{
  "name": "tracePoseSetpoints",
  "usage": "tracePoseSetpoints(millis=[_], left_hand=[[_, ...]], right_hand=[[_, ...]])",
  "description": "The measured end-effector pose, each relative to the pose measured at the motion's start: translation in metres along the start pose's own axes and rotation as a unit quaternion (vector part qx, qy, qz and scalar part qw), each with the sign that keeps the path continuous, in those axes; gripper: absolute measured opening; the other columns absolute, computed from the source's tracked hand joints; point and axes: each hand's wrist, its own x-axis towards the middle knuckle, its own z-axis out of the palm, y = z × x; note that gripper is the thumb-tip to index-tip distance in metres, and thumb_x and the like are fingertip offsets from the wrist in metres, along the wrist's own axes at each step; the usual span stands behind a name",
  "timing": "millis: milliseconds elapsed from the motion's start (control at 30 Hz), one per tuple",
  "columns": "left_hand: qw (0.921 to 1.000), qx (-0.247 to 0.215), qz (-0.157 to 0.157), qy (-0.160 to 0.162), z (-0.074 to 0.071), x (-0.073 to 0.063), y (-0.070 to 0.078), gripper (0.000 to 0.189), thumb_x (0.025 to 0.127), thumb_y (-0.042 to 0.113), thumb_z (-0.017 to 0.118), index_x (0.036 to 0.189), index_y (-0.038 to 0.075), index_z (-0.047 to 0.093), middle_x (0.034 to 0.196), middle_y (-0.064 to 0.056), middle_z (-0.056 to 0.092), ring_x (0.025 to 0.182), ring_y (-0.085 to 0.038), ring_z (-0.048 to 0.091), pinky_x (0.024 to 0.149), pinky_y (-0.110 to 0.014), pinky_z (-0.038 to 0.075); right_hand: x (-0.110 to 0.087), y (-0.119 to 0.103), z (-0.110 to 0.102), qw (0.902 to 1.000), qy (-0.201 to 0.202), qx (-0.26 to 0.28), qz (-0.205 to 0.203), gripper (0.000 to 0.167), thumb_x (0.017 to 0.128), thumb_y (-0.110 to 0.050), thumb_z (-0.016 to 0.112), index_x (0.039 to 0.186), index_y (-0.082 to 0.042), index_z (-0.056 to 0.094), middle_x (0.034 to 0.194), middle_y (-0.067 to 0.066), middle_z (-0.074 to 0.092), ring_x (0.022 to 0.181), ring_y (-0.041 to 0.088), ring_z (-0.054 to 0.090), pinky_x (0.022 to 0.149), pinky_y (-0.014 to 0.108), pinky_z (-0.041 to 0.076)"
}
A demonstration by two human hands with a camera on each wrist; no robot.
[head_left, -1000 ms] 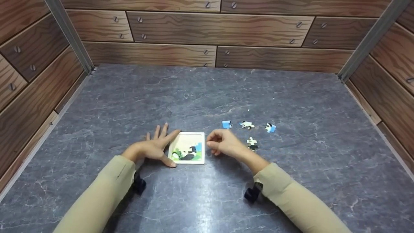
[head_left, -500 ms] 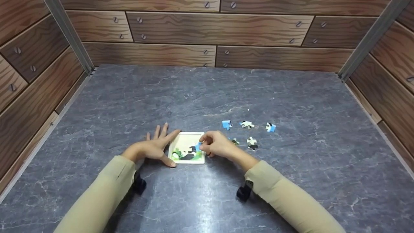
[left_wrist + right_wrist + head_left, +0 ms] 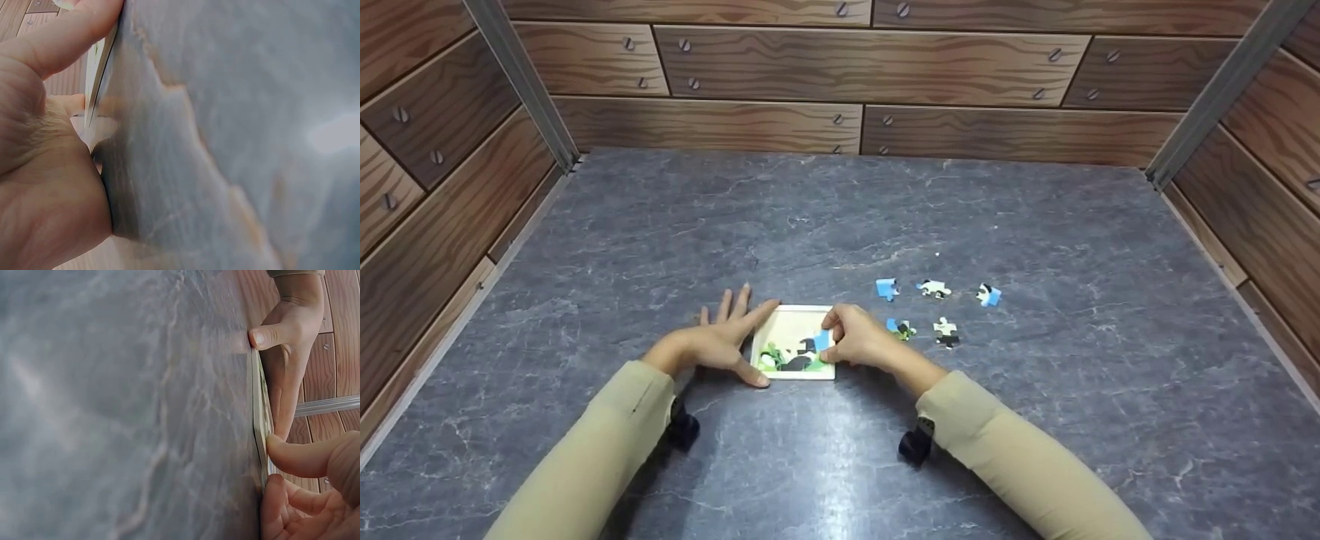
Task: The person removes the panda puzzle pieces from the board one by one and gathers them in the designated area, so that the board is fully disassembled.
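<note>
A square puzzle tray with a pale rim lies flat, part filled with a panda picture in black, white and green. My left hand is spread at its left side, thumb on the lower left corner and index finger at the upper left. In the left wrist view, the thumb lies over the tray's edge. At the tray's right side, my right hand pinches a blue puzzle piece with thumb and index finger. The right wrist view shows the right thumb on the tray; its fingers partly hide the piece.
Loose puzzle pieces lie right of the tray: a blue one, a white one, a blue-and-white one, a green one and a black-and-white one. Wood-patterned walls enclose the grey marbled table.
My right hand has moved left from beside the tray onto its right edge and the blue piece there. The green loose piece has come out from behind that hand. My left hand stays put.
</note>
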Motion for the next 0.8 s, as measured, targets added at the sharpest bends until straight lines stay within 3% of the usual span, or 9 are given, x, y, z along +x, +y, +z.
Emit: tracePoseSetpoints(millis=[233, 467, 800], left_hand=[[1.0000, 0.003, 0.001, 0.001, 0.0009, -0.0007, -0.0001, 0.120, 0.063, 0.049, 0.080, 0.150, 0.031, 0.001, 0.146, -0.014, -0.032, 0.129, -0.033, -0.035, 0.097, -0.060, -0.023], [1.0000, 0.004, 0.003, 0.006, 0.0010, -0.0006, 0.0001, 0.119, 0.063, 0.048, 0.081, 0.151, 0.029, 0.002, 0.147, -0.015, -0.031, 0.129, -0.034, -0.034, 0.097, -0.061, -0.023], [0.9999, 0.008, -0.005, 0.009, 0.0017, -0.0002, 0.0014, 0.119, 0.062, 0.049, 0.081, 0.151, 0.030, 0.003, 0.147, -0.015, -0.030, 0.130, -0.034, -0.034, 0.097, -0.060, -0.022]], right_hand=[[0.0017, -0.0019, -0.0004, 0.9996, -0.004, -0.025, 0.009, 0.034, 0.073, -0.003, 0.078, 0.097, 0.001, 0.055, 0.077, 0.004, 0.047, 0.052, 0.013, 0.046, 0.044, 0.023, 0.041], [0.0032, 0.0002, 0.0003, 0.9968, 0.023, -0.072, -0.023, 0.036, 0.068, -0.008, 0.082, 0.092, -0.002, 0.056, 0.078, 0.004, 0.051, 0.068, 0.015, 0.047, 0.061, 0.027, 0.042], [0.0003, 0.0034, -0.0001, 0.9994, 0.018, 0.013, -0.028, 0.028, 0.074, 0.004, 0.073, 0.094, 0.000, 0.054, 0.080, 0.006, 0.051, 0.060, 0.015, 0.045, 0.044, 0.023, 0.040]])
